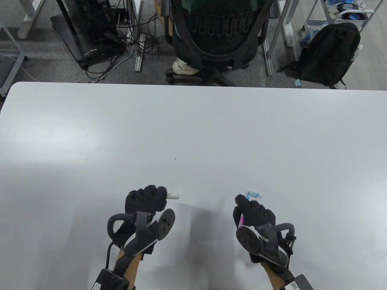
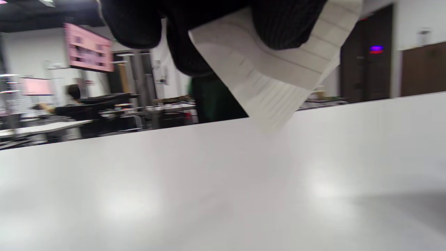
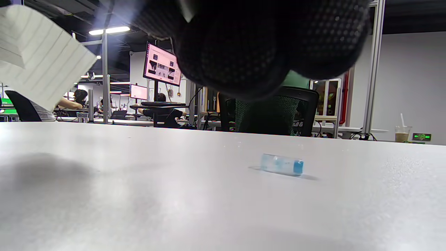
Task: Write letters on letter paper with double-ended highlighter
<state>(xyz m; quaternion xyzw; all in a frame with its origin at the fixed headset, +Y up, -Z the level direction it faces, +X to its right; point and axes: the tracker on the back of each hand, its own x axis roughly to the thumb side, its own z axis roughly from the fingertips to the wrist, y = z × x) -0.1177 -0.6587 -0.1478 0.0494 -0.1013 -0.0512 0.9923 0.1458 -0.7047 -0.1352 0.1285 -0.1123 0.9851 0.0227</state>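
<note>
My left hand is raised above the near middle of the white table and grips lined letter paper. Only a small white end of the paper sticks out past the fingers in the table view. In the right wrist view the same lined paper hangs at the top left. My right hand curls round the double-ended highlighter, which shows a pink section between the fingers and a blue tip at the front. A translucent blue cap lies on the table just beyond the right fingertips, apart from them.
Beyond the table's far edge stand a black office chair, a black backpack on the floor at right, and a tangle of cables at left. Desks and monitors fill the background of the wrist views.
</note>
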